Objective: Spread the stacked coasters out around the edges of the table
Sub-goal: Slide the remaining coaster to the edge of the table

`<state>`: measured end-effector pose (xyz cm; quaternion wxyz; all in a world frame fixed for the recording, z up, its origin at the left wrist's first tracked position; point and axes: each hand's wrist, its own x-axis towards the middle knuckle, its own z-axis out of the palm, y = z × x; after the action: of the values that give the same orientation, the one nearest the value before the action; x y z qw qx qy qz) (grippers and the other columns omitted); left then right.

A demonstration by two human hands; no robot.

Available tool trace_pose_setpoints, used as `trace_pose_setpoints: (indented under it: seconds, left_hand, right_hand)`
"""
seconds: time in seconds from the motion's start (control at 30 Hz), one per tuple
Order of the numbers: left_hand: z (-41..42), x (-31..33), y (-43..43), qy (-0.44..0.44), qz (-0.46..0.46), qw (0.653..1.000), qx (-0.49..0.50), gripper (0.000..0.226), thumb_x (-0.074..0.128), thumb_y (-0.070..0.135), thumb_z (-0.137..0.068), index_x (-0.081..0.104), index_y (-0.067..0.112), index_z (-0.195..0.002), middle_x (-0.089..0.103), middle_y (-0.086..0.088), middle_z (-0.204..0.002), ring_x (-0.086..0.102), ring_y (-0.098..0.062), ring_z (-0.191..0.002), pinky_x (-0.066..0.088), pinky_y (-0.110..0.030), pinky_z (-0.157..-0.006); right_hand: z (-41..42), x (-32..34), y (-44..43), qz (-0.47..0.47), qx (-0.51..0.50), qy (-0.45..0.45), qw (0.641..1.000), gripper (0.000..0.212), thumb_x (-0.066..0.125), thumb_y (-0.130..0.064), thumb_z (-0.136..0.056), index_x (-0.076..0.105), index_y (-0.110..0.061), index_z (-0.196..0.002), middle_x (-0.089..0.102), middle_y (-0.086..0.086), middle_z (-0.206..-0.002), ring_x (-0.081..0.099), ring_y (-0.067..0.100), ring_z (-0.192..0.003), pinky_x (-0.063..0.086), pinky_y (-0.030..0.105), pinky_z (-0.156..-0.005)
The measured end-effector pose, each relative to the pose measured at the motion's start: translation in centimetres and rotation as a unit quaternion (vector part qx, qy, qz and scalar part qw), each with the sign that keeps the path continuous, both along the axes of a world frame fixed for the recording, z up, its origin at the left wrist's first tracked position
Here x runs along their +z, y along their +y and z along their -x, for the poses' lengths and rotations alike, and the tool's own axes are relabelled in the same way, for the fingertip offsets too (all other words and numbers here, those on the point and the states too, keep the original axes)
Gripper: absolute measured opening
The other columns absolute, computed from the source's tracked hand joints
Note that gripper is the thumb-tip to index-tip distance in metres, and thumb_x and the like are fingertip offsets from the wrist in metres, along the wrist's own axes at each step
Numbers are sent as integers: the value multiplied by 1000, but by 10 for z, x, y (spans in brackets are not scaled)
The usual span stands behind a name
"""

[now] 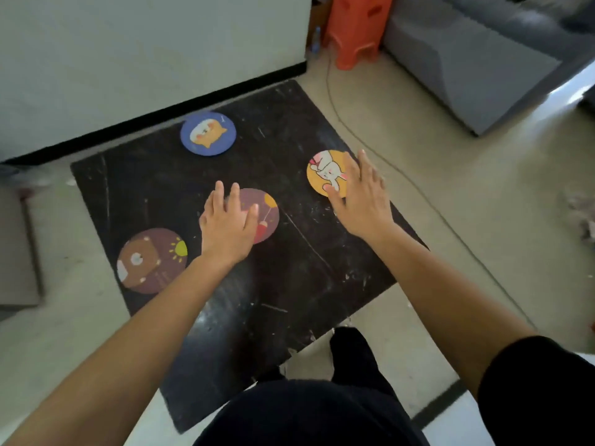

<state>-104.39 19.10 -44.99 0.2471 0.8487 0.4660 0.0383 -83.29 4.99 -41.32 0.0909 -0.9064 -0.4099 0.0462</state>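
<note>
A low black table (289, 278) carries several round cartoon coasters. A blue one (208, 133) lies by the far edge. At the left edge sits a brown bear coaster (151, 260). My left hand (228, 223) rests flat, fingers apart, on a maroon coaster (269, 217) near the table's middle; whether more coasters lie under it I cannot tell. My right hand (360, 197) lies flat with spread fingers over the right side of a yellow rabbit coaster (325, 173) at the right edge.
A white wall with a black skirting runs behind the table. An orange plastic stool (355, 30) and a grey sofa (476, 66) stand at the back right. A cable (418, 188) trails over the floor to the right. My dark-clothed legs are at the near edge.
</note>
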Motion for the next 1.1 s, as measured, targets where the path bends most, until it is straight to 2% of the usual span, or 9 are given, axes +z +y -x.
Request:
trace_pose_setpoints:
  seconds: [0.13, 0.23, 0.3, 0.4, 0.53, 0.6, 0.87, 0.97, 1.1]
  left_hand:
    - [0, -30, 10, 29, 43, 993, 109, 64, 38, 47, -99, 27, 12, -152, 18, -19, -162, 18, -41, -146, 22, -56, -114]
    - [-8, -52, 12, 14, 133, 960, 247, 67, 40, 48, -98, 28, 8, -151, 28, -21, -158, 24, -38, -145, 21, -49, -117]
    - [-16, -67, 9, -9, 209, 910, 358, 63, 42, 44, -98, 35, 5, -147, 38, -22, -152, 35, -37, -140, 26, -44, -115]
    - [-29, -85, 2, -42, 292, 825, 482, 50, 40, 40, -99, 55, 4, -130, 56, -21, -132, 52, -37, -121, 43, -47, -104]
    - [-46, -100, -5, -132, 301, 733, 595, 20, 49, 31, -92, 62, 15, -92, 58, -4, -94, 56, -23, -90, 50, -39, -85]
    - [-52, -104, -5, -179, 313, 704, 612, 11, 52, 23, -90, 62, 18, -89, 56, 2, -84, 52, -15, -82, 47, -34, -75]
    - [-44, -110, -21, -173, 303, 706, 616, 14, 63, 23, -89, 64, 21, -75, 61, -3, -82, 57, -17, -83, 55, -35, -73]
    - [-37, -111, -46, -159, 299, 708, 620, 16, 70, 17, -85, 62, 15, -71, 60, -5, -72, 57, -17, -74, 54, -27, -60]
    - [-29, -110, -88, -164, 329, 705, 607, 13, 68, 8, -86, 62, 9, -74, 62, -11, -71, 59, -18, -68, 53, -27, -58]
  right_hand:
    - [-22, -37, 54, 15, 97, 48, 994, 67, 43, -49, -98, 19, -18, -153, 20, 14, -162, 27, 37, -145, 29, 53, -114]
    - [-34, -69, 92, 60, 155, 130, 977, 68, 43, -48, -98, 20, -17, -154, 33, 14, -156, 37, 35, -140, 39, 51, -106]
    - [-39, -90, 111, 96, 173, 199, 960, 65, 47, -44, -98, 24, -18, -152, 46, 12, -147, 49, 34, -130, 47, 47, -94]
    - [-36, -119, 133, 135, 184, 294, 928, 61, 52, -33, -98, 27, -18, -152, 47, 10, -148, 52, 32, -129, 48, 44, -96]
    - [-23, -147, 149, 137, 220, 338, 905, 61, 55, -20, -96, 29, -17, -151, 41, 10, -149, 51, 30, -128, 48, 40, -96]
    - [-15, -155, 151, 137, 233, 348, 898, 60, 56, -17, -95, 32, -20, -149, 38, 9, -149, 52, 29, -125, 50, 36, -94]
    - [-28, -171, 143, 138, 150, 439, 875, 52, 61, -12, -91, 48, -18, -141, 54, 11, -134, 58, 22, -103, 46, 28, -76]
    - [-32, -166, 119, 160, 167, 442, 866, 50, 61, -15, -93, 49, -25, -140, 58, 9, -131, 59, 25, -110, 48, 31, -83]
    - [-23, -158, 79, 169, 165, 445, 864, 52, 56, -19, -95, 43, -33, -143, 55, 9, -133, 59, 26, -110, 45, 31, -80]
